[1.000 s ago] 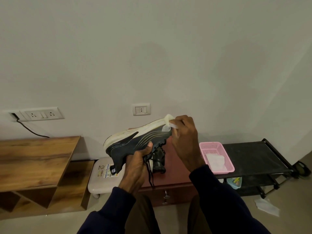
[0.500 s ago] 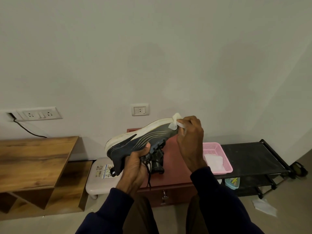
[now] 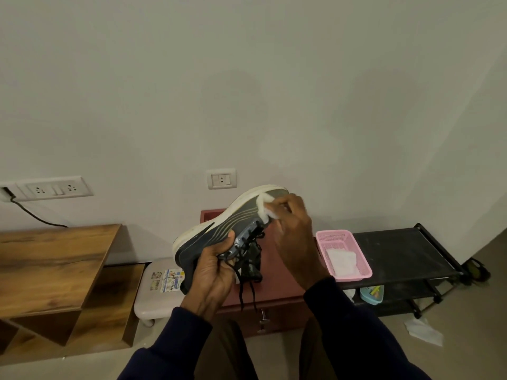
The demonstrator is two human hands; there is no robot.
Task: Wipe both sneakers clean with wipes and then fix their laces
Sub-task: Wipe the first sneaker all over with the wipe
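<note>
My left hand point(image 3: 212, 272) grips a dark grey sneaker point(image 3: 216, 229) with a white sole, held up on its side with the toe up and to the right. Its black laces point(image 3: 242, 293) hang loose below. My right hand point(image 3: 292, 231) holds a white wipe point(image 3: 265, 208) and presses it against the sneaker's upper near the toe. A second dark sneaker point(image 3: 253, 266) stands behind on the red-brown cabinet point(image 3: 279, 286), mostly hidden by my left hand and the held shoe.
A pink basket point(image 3: 319, 238) with white wipes sits at the left end of a black shoe rack point(image 3: 397, 250). A used wipe point(image 3: 424, 331) lies on the floor. A wooden desk point(image 3: 52, 264) and a white stool point(image 3: 155, 296) stand to the left.
The wipe has slid from the sole's toe tip down onto the grey upper. The sneaker has shifted slightly right and tilted more steeply.
</note>
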